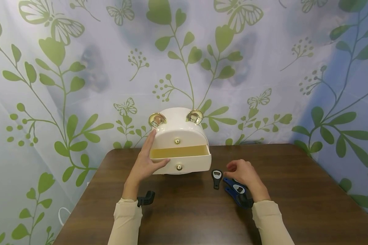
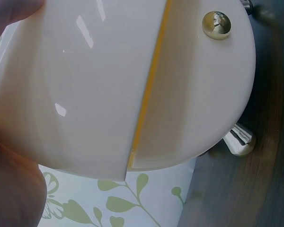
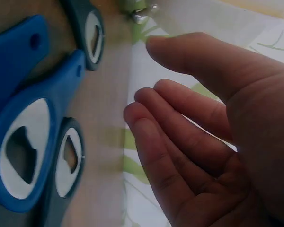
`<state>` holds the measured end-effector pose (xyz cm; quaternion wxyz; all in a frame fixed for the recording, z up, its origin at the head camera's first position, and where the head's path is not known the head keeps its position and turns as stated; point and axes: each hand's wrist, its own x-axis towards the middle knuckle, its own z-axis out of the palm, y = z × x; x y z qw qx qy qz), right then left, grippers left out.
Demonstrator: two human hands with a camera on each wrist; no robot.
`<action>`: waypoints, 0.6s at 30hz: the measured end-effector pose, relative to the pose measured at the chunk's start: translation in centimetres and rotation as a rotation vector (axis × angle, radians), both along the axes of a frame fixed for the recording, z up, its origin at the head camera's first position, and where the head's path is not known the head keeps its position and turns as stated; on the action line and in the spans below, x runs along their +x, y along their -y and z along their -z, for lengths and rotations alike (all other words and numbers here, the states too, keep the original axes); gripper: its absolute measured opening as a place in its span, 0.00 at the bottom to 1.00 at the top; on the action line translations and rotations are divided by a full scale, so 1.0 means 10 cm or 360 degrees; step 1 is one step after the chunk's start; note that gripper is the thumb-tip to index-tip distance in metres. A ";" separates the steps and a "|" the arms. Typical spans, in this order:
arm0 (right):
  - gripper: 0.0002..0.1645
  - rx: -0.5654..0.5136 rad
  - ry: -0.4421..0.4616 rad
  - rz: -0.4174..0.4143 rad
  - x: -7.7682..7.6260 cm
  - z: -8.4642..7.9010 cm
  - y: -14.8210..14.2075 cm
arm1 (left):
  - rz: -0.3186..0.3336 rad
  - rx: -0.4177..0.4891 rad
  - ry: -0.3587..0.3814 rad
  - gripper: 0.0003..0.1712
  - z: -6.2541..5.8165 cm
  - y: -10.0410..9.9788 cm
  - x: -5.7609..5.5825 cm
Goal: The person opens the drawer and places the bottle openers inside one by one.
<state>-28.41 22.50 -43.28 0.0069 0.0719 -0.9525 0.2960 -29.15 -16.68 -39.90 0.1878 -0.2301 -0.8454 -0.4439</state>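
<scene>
A small cream-white drawer cabinet (image 1: pixel 181 136) with two gold ears stands at the back of the table. Its lower drawer (image 1: pixel 193 164) is pulled out, showing a yellow interior. My left hand (image 1: pixel 144 165) is at the cabinet's left side, fingers extended upward and thumb reaching across the drawer front. To the right, my right hand (image 1: pixel 245 173) hovers over the bottle openers, its fingers loosely bent and holding nothing. A black bottle opener (image 1: pixel 216 183) lies near the drawer. Blue bottle openers (image 3: pixel 61 90) and another dark one (image 3: pixel 61 179) are beside the right hand, partly hidden by it in the head view.
The brown wooden table (image 1: pixel 196 217) extends forward and to both sides. Behind it hangs a pale cloth (image 1: pixel 263 54) printed with green leaves and butterflies. A gold knob (image 1: pixel 179 167) sticks out from the lower drawer, another (image 1: pixel 177 141) from the upper one.
</scene>
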 end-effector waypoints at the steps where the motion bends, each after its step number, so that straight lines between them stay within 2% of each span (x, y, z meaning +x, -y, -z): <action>1: 0.21 0.0010 0.0015 -0.0003 -0.01 0.01 0.00 | 0.0000 0.0001 -0.0001 0.68 0.00 0.00 0.00; 18: 0.17 0.0063 0.0098 0.0005 -0.03 0.22 0.03 | -0.0007 -0.0007 0.0005 0.68 0.01 0.01 -0.01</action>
